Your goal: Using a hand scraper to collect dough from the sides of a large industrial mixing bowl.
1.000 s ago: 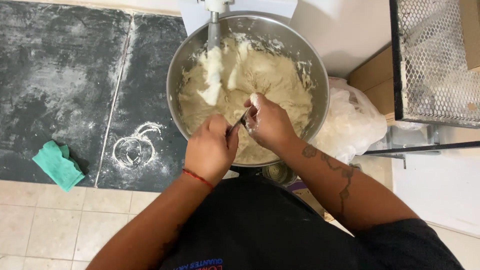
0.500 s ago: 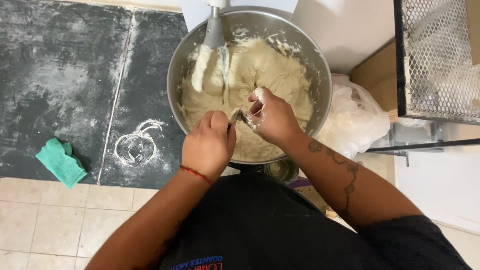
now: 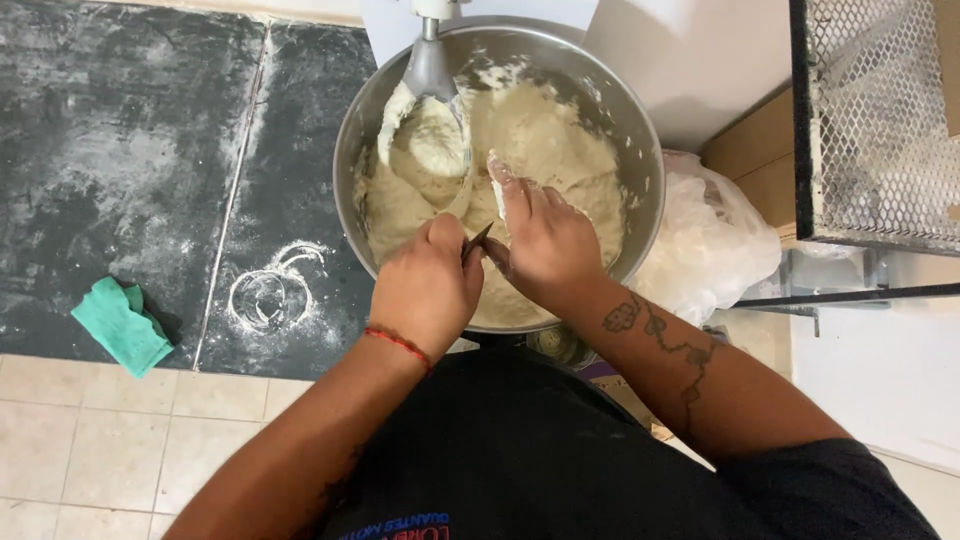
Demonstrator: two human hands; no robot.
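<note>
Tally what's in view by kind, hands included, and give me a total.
Hands: 2, left hand and right hand
Steel mixing bowl of dough: 1
Mixer paddle: 1
Dark thin tool between the hands: 1
Green cloth: 1
Plastic bag: 1
Wire mesh rack: 1
Total: 8

Green cloth (image 3: 120, 323) on floured floor (image 3: 130, 150)

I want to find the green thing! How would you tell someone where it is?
Start at the big metal bowl of dough. Look left across the dark floury mat to its lower edge. The crumpled green cloth lies there, the only brightly coloured thing.
</note>
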